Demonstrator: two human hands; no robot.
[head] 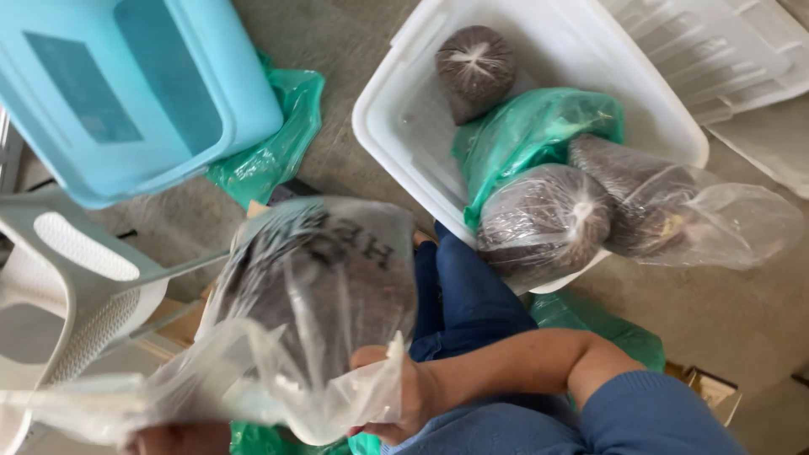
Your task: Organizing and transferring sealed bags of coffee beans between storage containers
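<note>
Head view: right hand grips the open mouth of a clear plastic bag of dark material, held above the lap. Left hand is mostly hidden; grip indeterminate. White tub nearby holds similar bags

Probably a small packing or sorting spot on a bare concrete floor, indoors or out unclear. Shown by a white plastic tub of bagged dark material, green plastic bags, a blue bin.
</note>
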